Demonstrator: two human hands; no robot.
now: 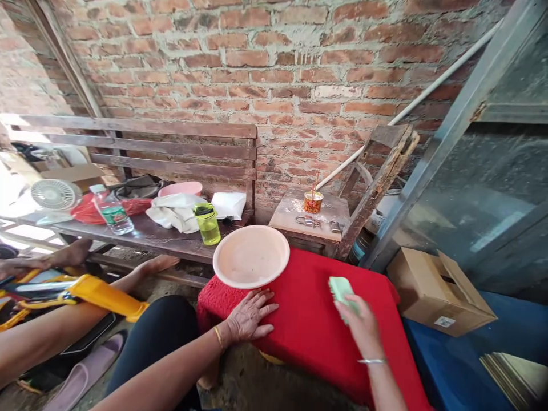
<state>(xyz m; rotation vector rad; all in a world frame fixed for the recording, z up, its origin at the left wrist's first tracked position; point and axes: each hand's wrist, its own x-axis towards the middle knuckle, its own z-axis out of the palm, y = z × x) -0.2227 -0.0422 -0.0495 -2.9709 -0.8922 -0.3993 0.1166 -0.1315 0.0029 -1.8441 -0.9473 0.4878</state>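
A red cloth [308, 319] covers the low table in front of me. My left hand [252, 315] lies flat on its near edge with the fingers spread, just below a pale pink basin [252, 257]. Over the right part of the cloth, my right hand [360, 319] is wrapped round a light green scrubbing brush [341, 287], whose bristles show along its left side. I cannot tell whether the bristles touch the cloth. The basin stands on the cloth's far left corner, with what looks like a little water in it.
On the wooden bench [149, 242] are a green bottle [208, 225], a water bottle [115, 216], white cloth [174, 212] and a fan [55, 194]. A chair [295, 220] bears a small tin [313, 202]. At right is a cardboard box [439, 291]. Another person's leg [55, 337] extends at left.
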